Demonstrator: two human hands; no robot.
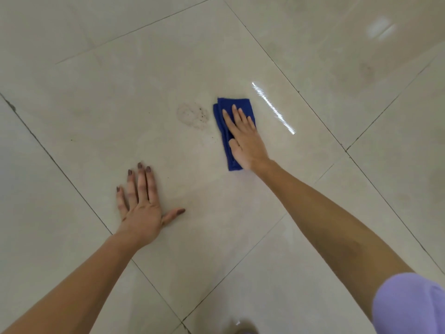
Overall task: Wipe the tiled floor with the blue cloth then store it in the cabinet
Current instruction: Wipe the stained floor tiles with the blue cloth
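A folded blue cloth (222, 121) lies flat on the glossy beige tiled floor (120, 104). My right hand (243, 138) presses down on it with the fingers stretched out and close together, covering the cloth's right half. Just left of the cloth is a brownish ring-shaped stain with dark specks (192, 115). My left hand (142, 203) rests palm down on the bare tile nearer to me, fingers spread, holding nothing. No cabinet is in view.
Dark grout lines (60, 169) cross the floor diagonally. A bright streak of reflected light (273, 108) lies right of the cloth. A faint smudge (366, 71) shows on the far right tile. A lilac sleeve (409, 307) fills the bottom right corner.
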